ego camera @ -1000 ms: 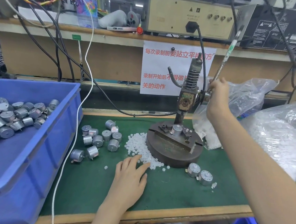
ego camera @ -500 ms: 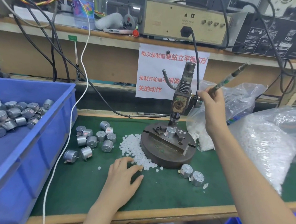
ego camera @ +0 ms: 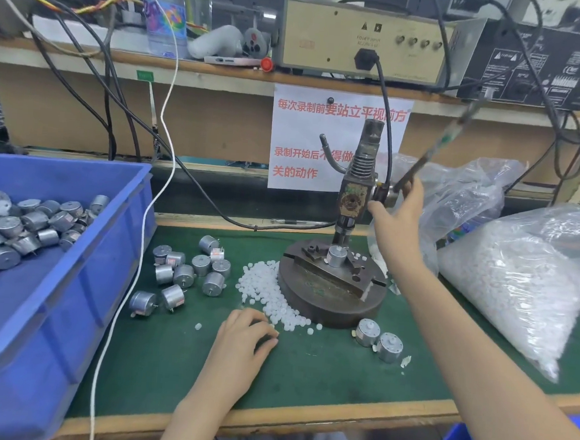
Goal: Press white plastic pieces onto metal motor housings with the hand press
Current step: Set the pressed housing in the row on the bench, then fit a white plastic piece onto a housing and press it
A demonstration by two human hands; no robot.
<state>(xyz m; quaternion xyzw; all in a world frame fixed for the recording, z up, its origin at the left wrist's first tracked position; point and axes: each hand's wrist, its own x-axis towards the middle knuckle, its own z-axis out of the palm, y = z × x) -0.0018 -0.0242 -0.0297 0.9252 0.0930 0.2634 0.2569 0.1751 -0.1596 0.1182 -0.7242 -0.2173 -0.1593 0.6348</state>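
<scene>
Two bare hands at work on the green desk (ego camera: 305, 375). Hand press (ego camera: 353, 196) stands upright mid-desk on a heavy round base (ego camera: 327, 301); column and ram run vertical. Lever (ego camera: 441, 141) slants up and to the right from the press head. It is motion-blurred, and its tip is hard to make out against the clutter behind. Right hand (ego camera: 397, 213) grips the lever at its low end, fingers wrapped round it.

One motor housing (ego camera: 336, 257) sits in the fixture on the base, directly under the ram, long axis vertical. A small white bit shows on top, too small to tell whether it is seated.

Left hand (ego camera: 246, 337) lies palm down at the near edge of the pile of white plastic pieces (ego camera: 269, 294), fingers curled toward the desk. Whether they pinch a piece is hidden under the hand, so I cannot tell.

Loose housings (ego camera: 188, 274) lie left of the pile, mostly on their sides, shafts pointing various ways. Two more (ego camera: 367, 332) sit just off the base's front right.

Blue bin (ego camera: 116, 276) at far left, cut off by the frame edge, holds a heap of housings (ego camera: 23, 228). Clear bag (ego camera: 517, 280) at right is packed with white pieces, its near side hidden behind the right forearm. Second bag (ego camera: 462, 190) sits behind the right hand — crumpled, contents hard to make out.
</scene>
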